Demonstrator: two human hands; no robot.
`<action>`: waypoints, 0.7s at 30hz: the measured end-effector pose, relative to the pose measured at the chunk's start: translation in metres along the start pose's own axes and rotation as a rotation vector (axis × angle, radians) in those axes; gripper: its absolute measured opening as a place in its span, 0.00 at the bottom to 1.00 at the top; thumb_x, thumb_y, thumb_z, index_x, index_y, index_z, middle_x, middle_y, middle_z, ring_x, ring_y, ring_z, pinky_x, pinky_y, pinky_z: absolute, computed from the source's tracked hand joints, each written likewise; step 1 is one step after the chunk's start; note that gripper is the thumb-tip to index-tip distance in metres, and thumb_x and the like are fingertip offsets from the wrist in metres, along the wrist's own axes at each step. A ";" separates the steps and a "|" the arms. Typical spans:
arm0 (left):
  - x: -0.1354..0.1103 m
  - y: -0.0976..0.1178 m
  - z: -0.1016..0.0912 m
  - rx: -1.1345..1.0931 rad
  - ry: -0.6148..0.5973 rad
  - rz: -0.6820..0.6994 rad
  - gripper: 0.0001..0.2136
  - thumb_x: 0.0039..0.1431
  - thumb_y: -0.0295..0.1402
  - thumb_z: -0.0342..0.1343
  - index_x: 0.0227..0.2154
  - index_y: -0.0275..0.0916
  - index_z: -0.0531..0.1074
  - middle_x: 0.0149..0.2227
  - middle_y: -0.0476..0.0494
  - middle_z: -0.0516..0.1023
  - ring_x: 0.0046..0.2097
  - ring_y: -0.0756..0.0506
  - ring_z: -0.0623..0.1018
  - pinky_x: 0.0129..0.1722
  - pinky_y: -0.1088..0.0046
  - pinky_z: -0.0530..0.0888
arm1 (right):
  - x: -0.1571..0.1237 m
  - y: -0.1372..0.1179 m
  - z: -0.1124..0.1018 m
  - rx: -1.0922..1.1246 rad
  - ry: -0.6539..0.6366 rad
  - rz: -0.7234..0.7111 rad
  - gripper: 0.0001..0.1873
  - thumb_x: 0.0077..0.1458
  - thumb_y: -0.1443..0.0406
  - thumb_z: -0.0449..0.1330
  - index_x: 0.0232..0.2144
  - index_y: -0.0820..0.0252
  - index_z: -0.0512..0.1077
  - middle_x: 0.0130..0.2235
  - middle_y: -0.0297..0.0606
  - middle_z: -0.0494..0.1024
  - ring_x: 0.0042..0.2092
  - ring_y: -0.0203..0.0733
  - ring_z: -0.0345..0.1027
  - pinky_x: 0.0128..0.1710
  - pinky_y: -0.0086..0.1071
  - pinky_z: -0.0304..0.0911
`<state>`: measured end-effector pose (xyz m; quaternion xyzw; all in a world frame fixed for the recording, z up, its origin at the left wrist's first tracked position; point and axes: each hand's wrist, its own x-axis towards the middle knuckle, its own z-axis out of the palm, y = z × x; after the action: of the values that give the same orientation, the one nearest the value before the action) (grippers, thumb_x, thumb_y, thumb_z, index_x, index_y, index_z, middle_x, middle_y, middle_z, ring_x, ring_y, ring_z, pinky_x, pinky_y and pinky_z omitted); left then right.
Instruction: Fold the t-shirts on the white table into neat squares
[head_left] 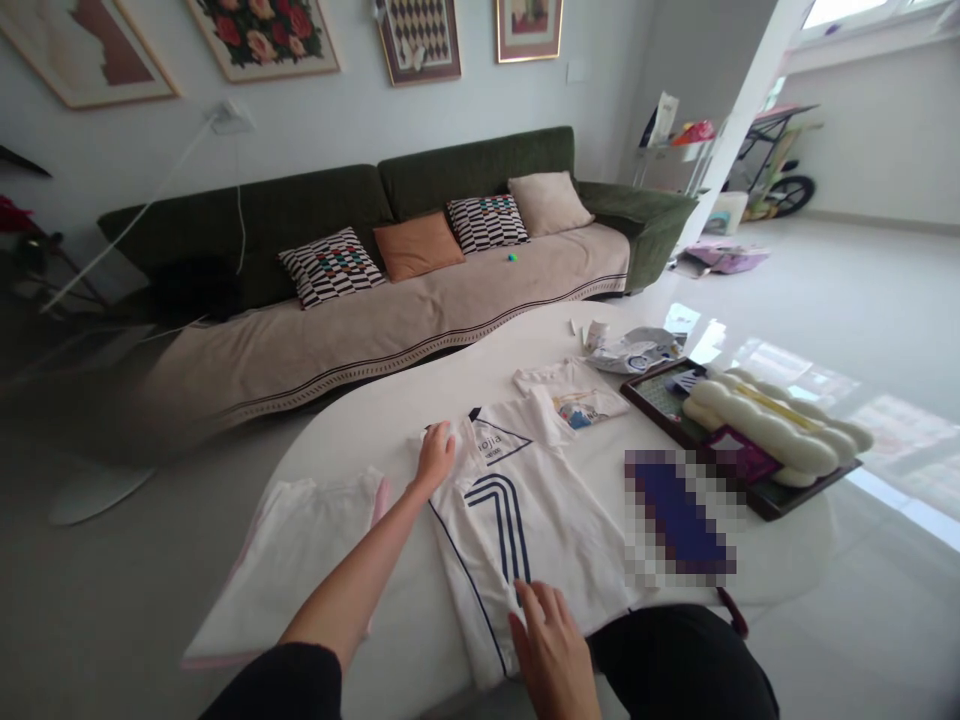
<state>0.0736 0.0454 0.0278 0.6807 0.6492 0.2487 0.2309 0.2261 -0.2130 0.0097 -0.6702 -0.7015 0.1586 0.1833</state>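
Note:
A white jersey with a dark blue number 7 and thin blue piping lies flat on the white table. My left hand rests on its far left shoulder edge, fingers curled over the cloth. My right hand lies flat on the near hem, fingers spread. A folded white garment with pink edging sits to the left of the jersey. Another white shirt with a coloured print lies beyond it.
A dark tray holding a cream ribbed cushion-like object stands on the table's right side, with crumpled paper behind it. A blurred-out patch covers something beside the tray. A green sofa with cushions runs behind the table.

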 end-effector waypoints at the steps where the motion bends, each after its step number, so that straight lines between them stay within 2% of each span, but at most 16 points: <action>1: -0.014 -0.004 0.003 0.049 -0.017 0.044 0.20 0.58 0.34 0.44 0.54 0.39 0.60 0.58 0.42 0.59 0.61 0.44 0.53 0.58 0.67 0.53 | 0.003 -0.004 -0.001 -0.008 0.026 -0.078 0.20 0.55 0.66 0.49 0.51 0.54 0.64 0.51 0.45 0.68 0.51 0.51 0.62 0.47 0.43 0.60; 4: -0.049 -0.015 0.016 0.253 -0.092 0.129 0.25 0.56 0.42 0.46 0.57 0.41 0.57 0.62 0.44 0.49 0.63 0.37 0.39 0.60 0.60 0.45 | 0.009 -0.016 0.010 0.010 -0.031 -0.233 0.26 0.55 0.64 0.49 0.58 0.51 0.54 0.60 0.39 0.54 0.60 0.52 0.45 0.55 0.49 0.48; 8: -0.066 -0.026 0.022 0.386 -0.161 0.161 0.28 0.55 0.50 0.44 0.58 0.49 0.53 0.64 0.49 0.42 0.62 0.32 0.35 0.58 0.52 0.44 | -0.002 -0.030 0.040 0.041 -0.153 -0.205 0.36 0.53 0.60 0.53 0.61 0.51 0.43 0.63 0.41 0.44 0.62 0.57 0.34 0.56 0.56 0.41; 11: -0.064 -0.031 0.013 0.409 -0.195 0.193 0.28 0.54 0.52 0.43 0.58 0.52 0.52 0.64 0.48 0.40 0.62 0.30 0.37 0.57 0.48 0.44 | -0.013 -0.035 0.044 0.139 -0.331 -0.278 0.40 0.47 0.59 0.58 0.60 0.52 0.47 0.62 0.44 0.44 0.62 0.61 0.35 0.54 0.58 0.44; 13: -0.062 -0.034 0.005 0.420 -0.208 0.213 0.28 0.55 0.52 0.42 0.58 0.52 0.51 0.64 0.48 0.39 0.62 0.30 0.37 0.57 0.48 0.44 | -0.011 -0.030 0.029 0.274 -0.398 -0.312 0.36 0.47 0.59 0.58 0.58 0.53 0.53 0.62 0.44 0.49 0.61 0.57 0.42 0.54 0.50 0.50; 14: -0.061 -0.034 0.002 0.426 -0.219 0.222 0.28 0.55 0.52 0.42 0.58 0.52 0.51 0.64 0.49 0.39 0.62 0.30 0.37 0.57 0.48 0.44 | -0.005 -0.024 0.018 0.345 -0.368 -0.294 0.33 0.49 0.59 0.57 0.57 0.54 0.56 0.61 0.44 0.52 0.60 0.52 0.46 0.54 0.45 0.53; 16: -0.060 -0.032 -0.002 0.439 -0.246 0.237 0.29 0.54 0.53 0.43 0.58 0.53 0.52 0.64 0.49 0.40 0.62 0.30 0.37 0.57 0.49 0.45 | 0.018 -0.002 -0.010 0.453 -0.183 -0.179 0.26 0.53 0.60 0.51 0.55 0.57 0.59 0.58 0.43 0.59 0.57 0.44 0.54 0.53 0.37 0.56; 19: -0.061 -0.023 0.004 0.454 -0.233 0.247 0.28 0.55 0.53 0.41 0.58 0.54 0.50 0.64 0.49 0.42 0.62 0.30 0.39 0.57 0.48 0.45 | 0.075 0.047 -0.047 0.481 0.110 0.109 0.22 0.53 0.60 0.48 0.49 0.62 0.64 0.49 0.46 0.70 0.47 0.43 0.66 0.46 0.36 0.62; 21: -0.064 -0.015 0.012 0.468 -0.186 0.259 0.27 0.57 0.51 0.39 0.59 0.54 0.48 0.64 0.48 0.43 0.62 0.33 0.40 0.56 0.47 0.46 | 0.117 0.080 -0.063 0.452 0.200 0.351 0.22 0.51 0.60 0.49 0.46 0.65 0.65 0.45 0.48 0.72 0.43 0.43 0.69 0.43 0.35 0.63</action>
<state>0.0675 -0.0181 0.0059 0.8128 0.5724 0.0560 0.0925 0.3222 -0.0936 0.0325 -0.7356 -0.5003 0.2733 0.3659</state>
